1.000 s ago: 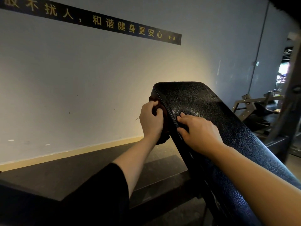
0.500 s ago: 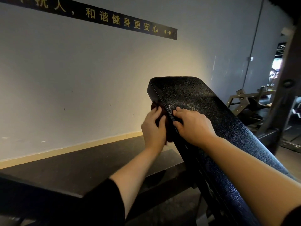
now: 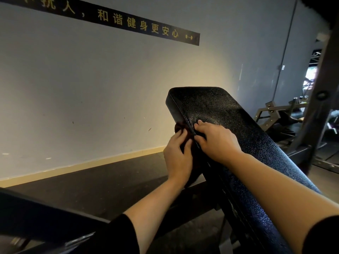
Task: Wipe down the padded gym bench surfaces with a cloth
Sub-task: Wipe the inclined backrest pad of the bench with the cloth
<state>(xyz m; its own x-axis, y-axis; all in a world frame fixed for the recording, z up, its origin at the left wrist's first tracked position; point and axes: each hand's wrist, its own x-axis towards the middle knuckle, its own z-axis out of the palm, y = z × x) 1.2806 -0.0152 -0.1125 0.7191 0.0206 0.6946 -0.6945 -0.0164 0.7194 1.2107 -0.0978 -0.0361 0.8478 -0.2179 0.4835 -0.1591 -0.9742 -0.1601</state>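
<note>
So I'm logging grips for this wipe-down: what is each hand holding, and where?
The left hand holds a dark cloth against the bench pad's side edge. The right hand holds nothing; it rests on top.

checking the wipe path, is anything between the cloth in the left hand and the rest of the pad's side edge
Nothing visible blocks it. The left hand presses the dark cloth directly on the side edge of the bench pad. The right hand rests on the pad's top face just beside it, not on the side.
</note>
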